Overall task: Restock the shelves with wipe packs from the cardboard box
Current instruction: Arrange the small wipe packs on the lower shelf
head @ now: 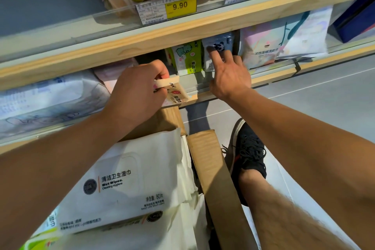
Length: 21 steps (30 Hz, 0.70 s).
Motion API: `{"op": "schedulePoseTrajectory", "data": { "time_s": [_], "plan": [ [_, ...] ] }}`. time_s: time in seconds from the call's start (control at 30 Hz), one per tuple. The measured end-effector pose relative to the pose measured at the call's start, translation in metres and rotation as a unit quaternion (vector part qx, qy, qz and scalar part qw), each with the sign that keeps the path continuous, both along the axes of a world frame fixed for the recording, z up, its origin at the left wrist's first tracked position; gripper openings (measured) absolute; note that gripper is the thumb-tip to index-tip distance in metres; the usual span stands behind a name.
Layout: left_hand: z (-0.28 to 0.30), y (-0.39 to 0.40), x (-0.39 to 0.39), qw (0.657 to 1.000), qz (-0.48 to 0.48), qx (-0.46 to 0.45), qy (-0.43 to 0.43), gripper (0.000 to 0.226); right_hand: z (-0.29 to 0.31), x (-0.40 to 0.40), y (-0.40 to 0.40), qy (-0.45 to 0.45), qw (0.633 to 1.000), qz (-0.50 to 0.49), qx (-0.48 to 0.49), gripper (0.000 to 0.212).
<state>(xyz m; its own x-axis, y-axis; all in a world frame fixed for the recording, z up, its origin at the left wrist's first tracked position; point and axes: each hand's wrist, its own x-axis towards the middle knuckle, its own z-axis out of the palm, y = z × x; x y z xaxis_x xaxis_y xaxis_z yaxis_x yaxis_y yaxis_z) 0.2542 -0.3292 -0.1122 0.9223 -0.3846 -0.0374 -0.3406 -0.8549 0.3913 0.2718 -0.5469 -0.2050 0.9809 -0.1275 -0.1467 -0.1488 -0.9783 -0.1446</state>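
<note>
Much of the lower shelf (203, 91) is hidden under the wooden edge of the upper shelf (182, 32), so only the fronts of the packs there can be seen. The top of the panda pack (220, 46) is cut off by that edge, and the green pack (187, 57) just to its left is partly covered by it as well. The large packs at the far left of the lower shelf are blurred, and their print cannot be read. The near side of the box (215, 170) is hidden behind the left forearm, and its lower part runs out of the picture. A small beige pack (175, 92) is pinched in the left hand (136, 95), with the fingers and thumb curled round its left end; the fingertips are mostly hidden behind the hand itself. This pack is held just in front of the lower shelf's edge, to the left of the green pack. The grip of the right hand (229, 77) is apart: its fingers are spread, and the index finger is stretched out with its tip touching the front of the panda pack, which stands upright on the lower shelf. Nothing is held in that hand. A large white wipe pack (129, 184) lies on top in the box, near and below the hands, with further packs under it. A black shoe (247, 160) is seen on the floor just right of the box. A yellow price tag (180, 7) reading 9.90 is fixed to the upper shelf's front.
</note>
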Motion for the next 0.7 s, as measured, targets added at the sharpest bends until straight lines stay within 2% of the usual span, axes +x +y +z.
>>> {"op": "schedulePoseTrajectory", "data": {
  "time_s": [0.33,0.6,0.7],
  "plan": [
    [0.003,-0.004,-0.001,1.0,0.0,0.003,-0.018,0.014,0.0,-0.011,-0.007,-0.008,0.999,0.002,0.048,0.083],
    [-0.008,-0.042,0.004,0.995,-0.016,0.002,-0.101,0.017,0.005,-0.031,-0.014,0.002,0.998,0.026,0.057,0.084],
    [-0.014,-0.064,0.01,0.996,0.02,0.042,-0.078,0.022,0.005,-0.042,-0.017,0.005,0.998,0.033,0.06,0.081]
  ]
}}
